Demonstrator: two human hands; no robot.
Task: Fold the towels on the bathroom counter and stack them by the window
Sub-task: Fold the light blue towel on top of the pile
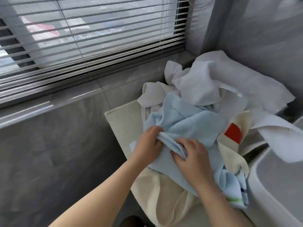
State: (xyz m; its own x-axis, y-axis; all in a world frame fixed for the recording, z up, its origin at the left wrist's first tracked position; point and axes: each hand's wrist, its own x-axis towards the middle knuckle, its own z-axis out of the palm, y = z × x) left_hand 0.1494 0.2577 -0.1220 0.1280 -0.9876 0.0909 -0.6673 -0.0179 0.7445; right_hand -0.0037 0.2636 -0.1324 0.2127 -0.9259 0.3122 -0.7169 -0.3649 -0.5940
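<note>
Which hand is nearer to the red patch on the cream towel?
Right. The right hand grips the blue towel to the left of the red patch; the left hand grips it farther left.

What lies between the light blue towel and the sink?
Head view: a cream towel with a red patch lies between the light blue towel and the sink.

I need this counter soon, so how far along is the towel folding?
Barely started. No folded towel shows, and the window ledge holds no stack. The left hand and right hand both grip the light blue towel, which is bunched up. The white towels and cream towels lie crumpled on the counter.
</note>
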